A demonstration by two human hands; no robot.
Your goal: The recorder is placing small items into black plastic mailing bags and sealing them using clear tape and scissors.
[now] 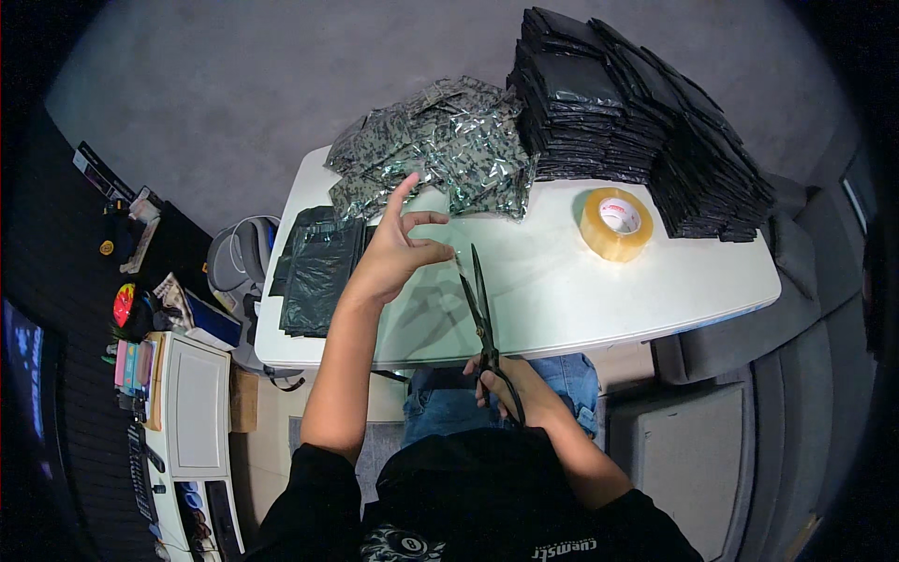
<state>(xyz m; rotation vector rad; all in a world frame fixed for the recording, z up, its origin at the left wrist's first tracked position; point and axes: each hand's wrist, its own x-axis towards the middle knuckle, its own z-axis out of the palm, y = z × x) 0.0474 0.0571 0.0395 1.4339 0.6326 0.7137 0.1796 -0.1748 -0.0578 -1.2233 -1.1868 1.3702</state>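
My right hand (530,391) grips black-handled scissors (484,328) at the table's near edge. Their dark blades point away from me and stand slightly apart. Over the table, my left hand (389,258) has its fingers spread, one stretched upward. The thumb tip is close to the blades, and a small clear sliver seems to show there, too small to name. Beside my left wrist lies a flat stack of black plastic bags (318,272). Beyond my fingers sits a heap of camouflage-patterned packets in clear wrap (431,140). To the right, a roll of clear tape (616,225) lies flat.
Tall stacks of black plastic packages (590,103) fill the far right of the white table (693,290). A grey sofa (796,347) stands on the right. At left are a chair (245,258) and a white cabinet (195,412) with objects on top.
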